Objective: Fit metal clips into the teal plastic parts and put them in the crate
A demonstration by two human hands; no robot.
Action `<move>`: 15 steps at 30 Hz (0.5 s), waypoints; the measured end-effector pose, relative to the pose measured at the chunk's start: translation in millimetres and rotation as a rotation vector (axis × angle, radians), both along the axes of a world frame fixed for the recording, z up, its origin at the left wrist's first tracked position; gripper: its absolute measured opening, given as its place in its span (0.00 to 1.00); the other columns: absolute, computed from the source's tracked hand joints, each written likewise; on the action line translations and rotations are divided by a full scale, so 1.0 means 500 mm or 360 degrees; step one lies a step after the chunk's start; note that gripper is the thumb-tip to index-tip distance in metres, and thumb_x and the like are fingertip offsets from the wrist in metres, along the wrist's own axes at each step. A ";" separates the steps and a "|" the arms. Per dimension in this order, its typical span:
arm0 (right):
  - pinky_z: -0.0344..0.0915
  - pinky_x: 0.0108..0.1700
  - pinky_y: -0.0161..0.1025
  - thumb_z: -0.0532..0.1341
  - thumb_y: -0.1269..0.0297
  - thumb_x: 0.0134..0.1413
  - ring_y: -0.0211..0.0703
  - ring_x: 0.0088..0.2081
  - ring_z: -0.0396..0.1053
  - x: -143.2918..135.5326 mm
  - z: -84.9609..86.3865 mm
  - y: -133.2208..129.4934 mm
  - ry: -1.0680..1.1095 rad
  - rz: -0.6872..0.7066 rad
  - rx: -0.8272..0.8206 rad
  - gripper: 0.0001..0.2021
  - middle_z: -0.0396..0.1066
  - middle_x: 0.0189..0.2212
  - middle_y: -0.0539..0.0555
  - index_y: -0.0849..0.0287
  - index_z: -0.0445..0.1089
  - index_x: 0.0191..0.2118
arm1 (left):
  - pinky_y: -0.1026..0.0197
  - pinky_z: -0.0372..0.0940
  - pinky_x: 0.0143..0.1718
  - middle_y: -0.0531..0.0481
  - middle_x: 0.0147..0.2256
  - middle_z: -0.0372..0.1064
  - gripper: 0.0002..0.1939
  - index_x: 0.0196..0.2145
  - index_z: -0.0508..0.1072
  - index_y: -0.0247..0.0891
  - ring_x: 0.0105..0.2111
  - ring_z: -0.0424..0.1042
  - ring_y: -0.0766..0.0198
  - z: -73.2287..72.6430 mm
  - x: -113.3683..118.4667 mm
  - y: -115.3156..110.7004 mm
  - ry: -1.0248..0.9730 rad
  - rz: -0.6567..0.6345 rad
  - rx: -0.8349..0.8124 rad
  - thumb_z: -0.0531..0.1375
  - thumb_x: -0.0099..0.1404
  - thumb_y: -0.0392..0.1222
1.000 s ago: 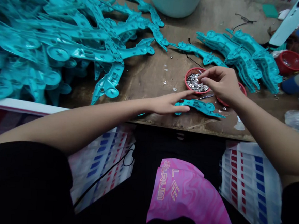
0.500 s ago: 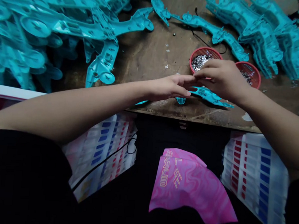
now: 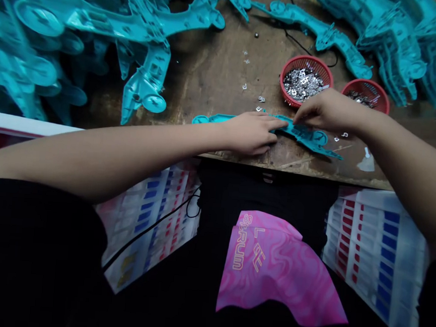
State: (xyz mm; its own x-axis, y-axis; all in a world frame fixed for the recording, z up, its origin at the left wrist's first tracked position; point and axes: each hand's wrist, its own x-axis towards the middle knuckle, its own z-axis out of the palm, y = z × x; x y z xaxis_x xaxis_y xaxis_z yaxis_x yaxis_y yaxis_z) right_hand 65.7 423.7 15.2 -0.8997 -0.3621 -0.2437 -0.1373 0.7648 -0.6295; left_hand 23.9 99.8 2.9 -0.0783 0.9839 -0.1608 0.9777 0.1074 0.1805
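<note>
Left heap: we see a large tangle of teal plastic parts (image 3: 101, 18) on the wooden table (image 3: 205, 78).
Left hand (image 3: 252, 133): released, palm down—its fingers rest on the teal strip.
Teal strip (image 3: 313, 139): it lies near the table's front edge, under both hands.
Left basket (image 3: 284, 88): red, holding small metal pieces (image 3: 301, 84).
Right hand (image 3: 328, 110): fingers bent down at the strip—we cannot tell whether they grasp anything.
Right basket (image 3: 384, 98): red, partly behind our right wrist.
</note>
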 end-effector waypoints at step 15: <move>0.76 0.66 0.51 0.79 0.54 0.73 0.56 0.53 0.83 0.004 -0.027 -0.014 0.0165 0.0233 0.0221 0.08 0.89 0.51 0.55 0.50 0.94 0.45 | 0.37 0.76 0.83 0.40 0.89 0.68 0.21 0.65 0.92 0.41 0.80 0.80 0.39 -0.004 -0.014 0.000 0.0054 -0.0028 0.0007 0.62 0.88 0.48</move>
